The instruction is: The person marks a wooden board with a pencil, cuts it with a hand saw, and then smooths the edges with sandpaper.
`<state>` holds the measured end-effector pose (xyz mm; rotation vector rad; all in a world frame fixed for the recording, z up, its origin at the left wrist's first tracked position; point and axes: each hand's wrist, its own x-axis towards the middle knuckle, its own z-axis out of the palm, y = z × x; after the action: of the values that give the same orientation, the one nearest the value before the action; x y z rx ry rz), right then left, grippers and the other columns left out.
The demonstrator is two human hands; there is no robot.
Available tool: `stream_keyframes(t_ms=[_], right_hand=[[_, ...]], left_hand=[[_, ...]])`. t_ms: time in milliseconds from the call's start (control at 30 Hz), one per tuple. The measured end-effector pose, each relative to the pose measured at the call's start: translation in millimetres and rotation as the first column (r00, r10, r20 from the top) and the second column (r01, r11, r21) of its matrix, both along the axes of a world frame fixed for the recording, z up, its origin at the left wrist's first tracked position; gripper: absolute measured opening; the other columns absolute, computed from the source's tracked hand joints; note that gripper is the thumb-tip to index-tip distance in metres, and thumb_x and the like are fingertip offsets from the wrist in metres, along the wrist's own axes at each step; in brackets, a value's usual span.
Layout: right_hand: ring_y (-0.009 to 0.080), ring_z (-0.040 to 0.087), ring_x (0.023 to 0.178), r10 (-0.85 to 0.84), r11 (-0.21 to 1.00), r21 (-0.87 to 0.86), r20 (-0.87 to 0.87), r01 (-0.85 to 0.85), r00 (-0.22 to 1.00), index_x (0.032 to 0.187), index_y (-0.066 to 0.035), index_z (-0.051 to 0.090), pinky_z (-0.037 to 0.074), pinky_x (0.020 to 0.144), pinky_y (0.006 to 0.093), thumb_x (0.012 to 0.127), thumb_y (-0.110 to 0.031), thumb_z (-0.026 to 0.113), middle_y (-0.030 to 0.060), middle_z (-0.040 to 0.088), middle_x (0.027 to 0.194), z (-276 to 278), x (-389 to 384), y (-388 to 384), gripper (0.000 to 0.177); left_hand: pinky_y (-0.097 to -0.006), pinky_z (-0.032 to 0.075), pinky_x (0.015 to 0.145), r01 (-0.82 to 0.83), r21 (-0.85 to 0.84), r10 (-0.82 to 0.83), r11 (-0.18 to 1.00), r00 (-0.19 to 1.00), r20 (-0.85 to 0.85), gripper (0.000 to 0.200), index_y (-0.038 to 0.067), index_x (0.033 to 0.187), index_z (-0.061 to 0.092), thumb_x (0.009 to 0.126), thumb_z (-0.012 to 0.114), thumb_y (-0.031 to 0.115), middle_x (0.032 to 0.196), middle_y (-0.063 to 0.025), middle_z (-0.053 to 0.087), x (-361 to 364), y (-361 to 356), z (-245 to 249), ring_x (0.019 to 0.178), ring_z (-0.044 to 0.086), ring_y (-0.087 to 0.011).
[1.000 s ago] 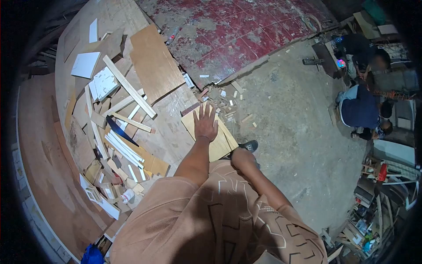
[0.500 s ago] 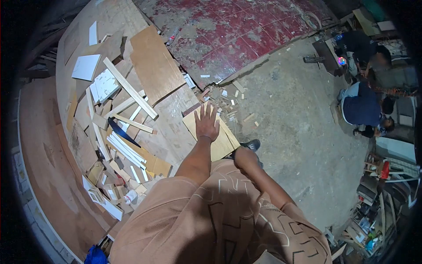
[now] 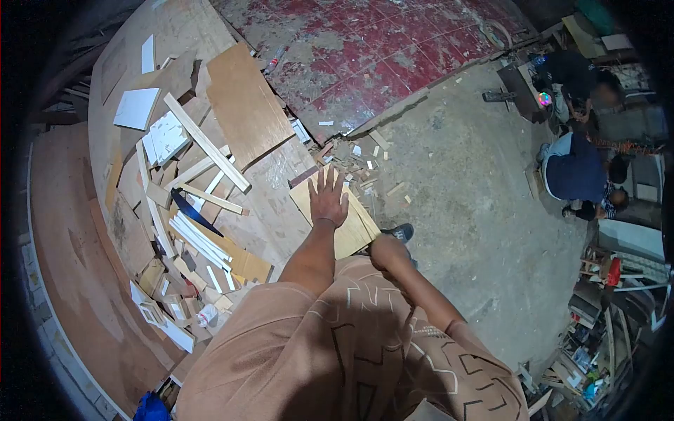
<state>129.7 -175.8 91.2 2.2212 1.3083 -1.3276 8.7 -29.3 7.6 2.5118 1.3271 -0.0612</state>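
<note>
My left hand lies flat with fingers spread on a light wooden board. The board rests at the edge of the wood-covered work surface, and a second edge or seam runs along its right side. At the near right corner of the board is my right hand, its fingers curled closed. Whatever it grips is hidden beneath the hand and board. A dark shoe shows just beyond the right hand.
Wood strips, white strips, a dark curved strip and a brown panel lie to the left. Small offcuts litter the concrete floor. Two people sit at the right, near piled scrap.
My right hand has shifted very slightly left and the whole view has moved a little. My left hand stays flat on the board.
</note>
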Motion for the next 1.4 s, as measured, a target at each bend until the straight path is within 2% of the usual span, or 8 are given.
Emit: stream_keyframes(t_ms=[167, 267, 367, 700, 767, 833, 1167, 1400], right_hand=[[0.0396, 0.066, 0.101, -0.048, 0.987, -0.155, 0.001, 0.047, 0.999, 0.098, 0.003, 0.071, 0.054, 0.084, 0.0463, 0.083, -0.013, 0.056, 0.0267, 0.067, 0.105, 106, 21, -10, 0.027], [0.0389, 0.067, 0.101, 0.073, 0.989, -0.121, -0.091, -0.084, 0.993, 0.099, 0.003, 0.071, 0.054, 0.083, 0.0466, 0.083, -0.013, 0.056, 0.0265, 0.067, 0.106, 72, 19, 10, 0.027], [0.0388, 0.066, 0.101, 0.016, 0.999, -0.036, -0.069, -0.018, 0.997, 0.1, 0.003, 0.071, 0.054, 0.084, 0.0459, 0.083, -0.013, 0.056, 0.0263, 0.067, 0.107, -7, 2, 29, 0.028], [0.0387, 0.066, 0.102, -0.026, 0.983, -0.182, -0.013, 0.023, 1.0, 0.101, 0.002, 0.071, 0.053, 0.087, 0.0462, 0.085, -0.012, 0.053, 0.0258, 0.067, 0.106, 88, 16, -8, 0.029], [0.0381, 0.067, 0.101, 0.056, 0.995, -0.082, -0.077, -0.063, 0.995, 0.103, 0.001, 0.071, 0.054, 0.086, 0.0467, 0.085, -0.013, 0.052, 0.0238, 0.068, 0.106, 57, 12, 13, 0.029], [0.0379, 0.068, 0.099, 0.035, 0.999, -0.005, -0.047, -0.036, 0.998, 0.102, 0.001, 0.071, 0.055, 0.083, 0.0465, 0.086, -0.014, 0.052, 0.0225, 0.069, 0.106, -53, -1, 13, 0.029], [0.0429, 0.066, 0.1, -0.055, 0.98, -0.194, -0.039, 0.046, 0.998, 0.098, 0.002, 0.071, 0.053, 0.085, 0.0484, 0.086, -0.013, 0.052, 0.0266, 0.067, 0.105, 90, 19, -16, 0.027], [0.0398, 0.068, 0.092, 0.013, 0.999, -0.031, -0.088, -0.016, 0.996, 0.091, 0.004, 0.071, 0.054, 0.08, 0.0481, 0.084, -0.011, 0.054, 0.0283, 0.067, 0.099, 4, 4, 18, 0.024]], left_hand=[[-0.0556, 0.005, 0.119, 0.003, 0.02, -0.002, 1.0, 0.999, -0.036, 0.063, 0.022, 0.151, 0.029, 0.093, 0.046, 0.038, 0.161, -0.0057, 0.018, 0, -1, 0, 0.149, 0.01, -0.0304], [-0.0558, 0.005, 0.119, 0.0, 0.01, 0.0, 1.0, 0.999, -0.034, 0.062, 0.022, 0.151, 0.031, 0.093, 0.047, 0.037, 0.161, -0.0058, 0.017, 1, 2, 0, 0.149, 0.01, -0.0304], [-0.0565, 0.005, 0.118, 0.015, 0.029, -0.015, 0.999, 1.0, -0.007, 0.062, 0.022, 0.15, 0.032, 0.092, 0.049, 0.036, 0.161, -0.0063, 0.017, -1, -1, -2, 0.149, 0.011, -0.0305], [-0.0568, 0.004, 0.118, 0.015, 0.032, -0.014, 0.999, 0.999, -0.029, 0.062, 0.02, 0.15, 0.032, 0.092, 0.048, 0.036, 0.16, -0.0076, 0.017, 1, -1, -1, 0.148, 0.01, -0.031], [-0.0569, 0.004, 0.118, 0.012, 0.054, -0.01, 0.998, 0.999, -0.037, 0.062, 0.02, 0.15, 0.032, 0.092, 0.047, 0.037, 0.16, -0.0076, 0.017, 1, 1, -1, 0.148, 0.01, -0.0311], [-0.0571, 0.004, 0.118, 0.022, 0.013, -0.021, 1.0, 0.998, -0.053, 0.062, 0.02, 0.15, 0.032, 0.093, 0.047, 0.037, 0.161, -0.008, 0.017, 0, 1, -1, 0.148, 0.01, -0.0316], [-0.0576, 0.003, 0.118, 0.025, 0.015, -0.025, 1.0, 0.999, -0.02, 0.063, 0.019, 0.151, 0.031, 0.093, 0.047, 0.038, 0.161, -0.0081, 0.015, -1, 1, -3, 0.148, 0.01, -0.033], [-0.0574, 0.003, 0.118, 0.027, -0.006, -0.028, 1.0, 0.999, -0.017, 0.063, 0.018, 0.151, 0.03, 0.093, 0.047, 0.037, 0.162, -0.008, 0.012, 0, 3, 2, 0.149, 0.008, -0.0326]])
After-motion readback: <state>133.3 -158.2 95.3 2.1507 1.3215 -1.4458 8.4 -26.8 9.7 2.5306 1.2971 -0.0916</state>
